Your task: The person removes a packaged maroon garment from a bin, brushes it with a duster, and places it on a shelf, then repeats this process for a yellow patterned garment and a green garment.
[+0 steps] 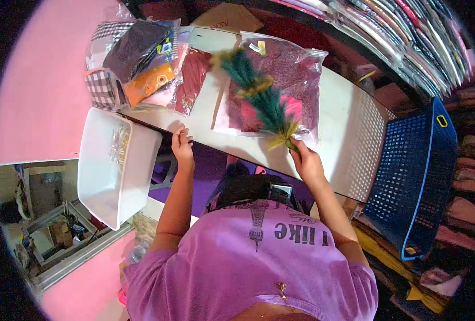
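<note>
Above the right hand's (307, 163) clenched grip, the feather duster (256, 93) slants across the bagged cloth (296, 69).

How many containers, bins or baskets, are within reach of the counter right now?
2. A white plastic bin sits at the counter's end beside the left hand; a blue perforated basket hangs off the opposite end, past the right hand. Others may be hidden.

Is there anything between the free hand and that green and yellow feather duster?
Nothing visible. The left hand rests on the white table's near edge; only bare tabletop lies between it and the green and yellow feather duster, which the right hand holds over a clear plastic packet.
</note>
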`<state>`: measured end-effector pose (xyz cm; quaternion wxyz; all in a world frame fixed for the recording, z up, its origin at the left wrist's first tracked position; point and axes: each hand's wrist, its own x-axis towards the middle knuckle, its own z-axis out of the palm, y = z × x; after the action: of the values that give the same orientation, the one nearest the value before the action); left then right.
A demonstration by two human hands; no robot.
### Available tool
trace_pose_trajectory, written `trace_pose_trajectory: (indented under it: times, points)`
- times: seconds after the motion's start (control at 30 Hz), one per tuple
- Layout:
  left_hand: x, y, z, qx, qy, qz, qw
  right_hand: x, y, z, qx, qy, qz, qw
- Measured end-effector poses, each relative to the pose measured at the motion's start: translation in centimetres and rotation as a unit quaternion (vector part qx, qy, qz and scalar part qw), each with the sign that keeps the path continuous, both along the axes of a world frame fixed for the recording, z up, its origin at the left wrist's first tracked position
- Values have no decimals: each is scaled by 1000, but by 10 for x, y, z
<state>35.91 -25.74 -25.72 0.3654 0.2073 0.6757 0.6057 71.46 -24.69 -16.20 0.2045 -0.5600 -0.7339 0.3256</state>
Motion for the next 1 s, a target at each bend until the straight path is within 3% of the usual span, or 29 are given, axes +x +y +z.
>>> trace_pose_trajectory:
  times: [0.07, 0.2, 0.23, 0.3, 0.33, 0.37, 0.4, 0.43, 0.47, 0.5, 0.53, 0.6, 0.7, 0.77, 0.8, 0.87, 1.0]
  points:
    - [3, 5, 5, 24, 70, 16, 997, -2, 2, -12, -8, -131, 53, 990]
    - [24, 22, 31, 87, 288, -77, 951, -5, -3, 2, -83, 8, 149, 985]
    - [37, 29, 47, 93, 313, -105, 939, -1, 1, 6, -141, 32, 92, 985]
    - [52, 44, 44, 167, 316, -201, 912, 5, 14, 8, -55, 73, -17, 996]
    - [63, 55, 61, 206, 414, -247, 852, 11, 23, 11, -36, 62, -72, 995]
    - [69, 63, 59, 189, 388, -329, 840, 15, 32, 17, -24, 13, -56, 998]
    - [75, 70, 56, 192, 387, -331, 839, 20, 41, 23, -12, -35, -41, 998]
    - [81, 78, 51, 177, 495, -382, 760, 27, 49, 22, 23, -50, 22, 998]
    - [84, 85, 45, 160, 593, -423, 666, 36, 58, 18, 25, -51, 17, 998]
    - [81, 91, 26, 106, 593, -477, 640, 45, 70, 11, 60, -103, 10, 993]
    - [76, 93, 19, 111, 593, -477, 640, 50, 81, 8, 94, -155, 4, 983]
    - [70, 90, 11, 91, 587, -477, 648, 52, 103, 13, 53, -220, -93, 970]
    - [68, 92, 8, 96, 602, -473, 636, 42, 122, 32, 45, -241, -137, 960]
    - [66, 90, 7, 91, 603, -477, 633, 33, 123, 33, 135, -128, 25, 982]
    - [65, 91, 5, 77, 608, -482, 626, 27, 124, 31, 126, -158, 67, 977]
    - [66, 92, 2, 48, 619, -493, 610, 14, 137, 33, 45, -299, 89, 949]
    - [66, 93, 13, 76, 604, -482, 631, 17, 188, 9, 94, -319, -21, 943]
